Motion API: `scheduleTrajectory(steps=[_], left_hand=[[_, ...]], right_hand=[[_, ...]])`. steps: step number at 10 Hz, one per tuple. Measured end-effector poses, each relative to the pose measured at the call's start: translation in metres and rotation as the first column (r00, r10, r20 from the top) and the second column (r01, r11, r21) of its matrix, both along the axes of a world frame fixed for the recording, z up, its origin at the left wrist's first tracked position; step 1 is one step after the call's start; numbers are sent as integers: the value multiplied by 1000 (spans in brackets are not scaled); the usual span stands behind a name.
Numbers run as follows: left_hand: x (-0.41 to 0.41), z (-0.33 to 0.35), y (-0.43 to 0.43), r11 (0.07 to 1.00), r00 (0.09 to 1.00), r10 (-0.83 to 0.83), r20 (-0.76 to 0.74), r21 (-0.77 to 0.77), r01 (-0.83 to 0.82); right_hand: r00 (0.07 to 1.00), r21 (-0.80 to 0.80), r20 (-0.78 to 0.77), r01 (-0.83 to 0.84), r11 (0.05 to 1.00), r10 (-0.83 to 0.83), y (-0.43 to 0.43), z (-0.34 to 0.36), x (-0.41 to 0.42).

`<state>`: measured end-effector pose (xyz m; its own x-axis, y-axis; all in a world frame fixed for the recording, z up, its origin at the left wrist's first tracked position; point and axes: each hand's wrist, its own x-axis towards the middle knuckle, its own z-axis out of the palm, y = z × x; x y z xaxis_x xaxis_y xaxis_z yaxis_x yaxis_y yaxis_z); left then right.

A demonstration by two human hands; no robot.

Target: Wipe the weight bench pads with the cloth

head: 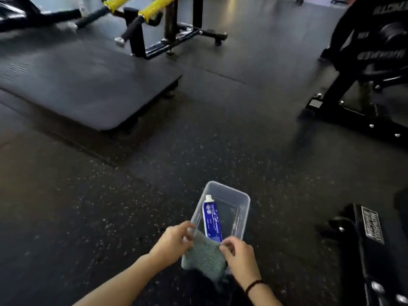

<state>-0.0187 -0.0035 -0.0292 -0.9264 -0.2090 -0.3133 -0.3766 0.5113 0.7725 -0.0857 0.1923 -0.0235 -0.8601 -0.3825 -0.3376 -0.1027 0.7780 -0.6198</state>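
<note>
Left hand and right hand each pinch one upper corner of the cloth between thumb and curled fingers, holding it low in the centre of the head view. This grey-green, nubbly cloth hangs between the two hands, its top edge overlapping the near end of a clear plastic container. Its lower edge falls against something dark at the bottom of the view. A blue tube with a white cap lies lengthwise along the container's left side, cap pointing away. A black wristband circles the right wrist. The container rests on a dark speckled rubber floor. A flat black padded platform on short feet stands well apart at upper left, before a yellow-barred machine. Black weight plates and a bolted black frame occupy the right side.
</note>
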Motion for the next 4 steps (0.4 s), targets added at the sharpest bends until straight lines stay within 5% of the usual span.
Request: scheduleTrajectory(steps=[2, 3, 4], left_hand=[[-1, -16, 21, 959, 989, -109, -105, -273, 76], [7, -9, 29, 844, 953, -286, -103, -498, 199], [5, -3, 31, 789, 921, -346, 178, -476, 388]], right_hand=[[982, 265, -162, -48, 963, 94, -12, 0, 1], [968, 288, -194, -99, 952, 160, -10, -2, 5], [975, 224, -172, -97, 970, 138, -8, -4, 3]])
